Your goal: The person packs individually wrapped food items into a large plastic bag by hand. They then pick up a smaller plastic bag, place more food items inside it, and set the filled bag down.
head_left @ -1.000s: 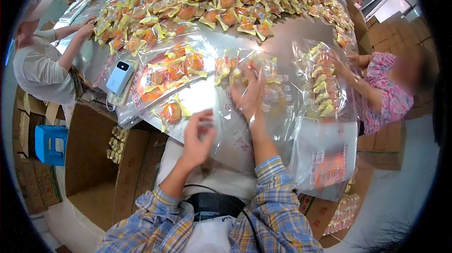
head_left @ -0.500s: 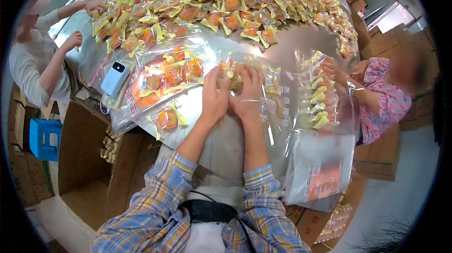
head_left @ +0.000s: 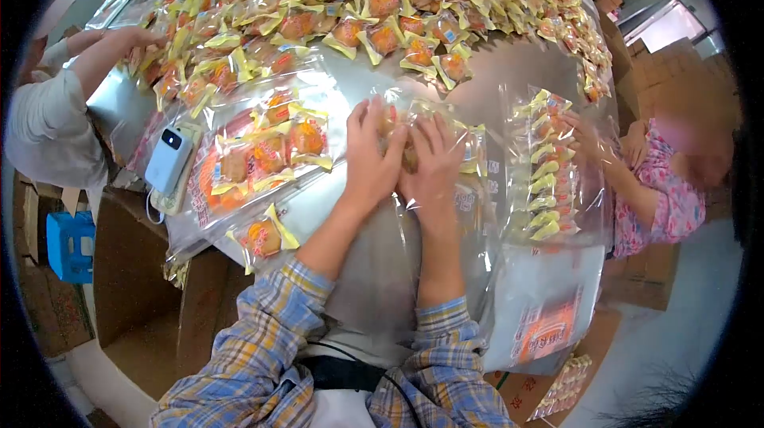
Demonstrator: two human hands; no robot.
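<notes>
Both my hands are at the middle of the table, over a clear plastic bag (head_left: 382, 229). My left hand (head_left: 372, 159) curls its fingers against wrapped pastries (head_left: 407, 156) from the left. My right hand (head_left: 434, 164) bends over the same pastries from the right. My fingers partly hide them, and glare on the film blurs how many there are. Right of my right hand, more yellow-edged packs (head_left: 474, 149) show under the film. Left of my hands, several wrapped pastries (head_left: 270, 153) lie on printed bags, and a single wrapped pastry (head_left: 263, 237) lies nearer me.
A large heap of wrapped pastries (head_left: 382, 2) covers the far table. A phone-like device (head_left: 169, 159) lies left. A filled bag (head_left: 549, 165) and flat printed bags (head_left: 549, 308) are right. Co-workers (head_left: 56, 129) (head_left: 668, 189) work at both sides. An open carton (head_left: 139, 293) stands below left.
My hands have spread slightly, the right one shifting rightward across the packs. The left co-worker's arm now reaches to the heap. The whole view has shifted a little.
</notes>
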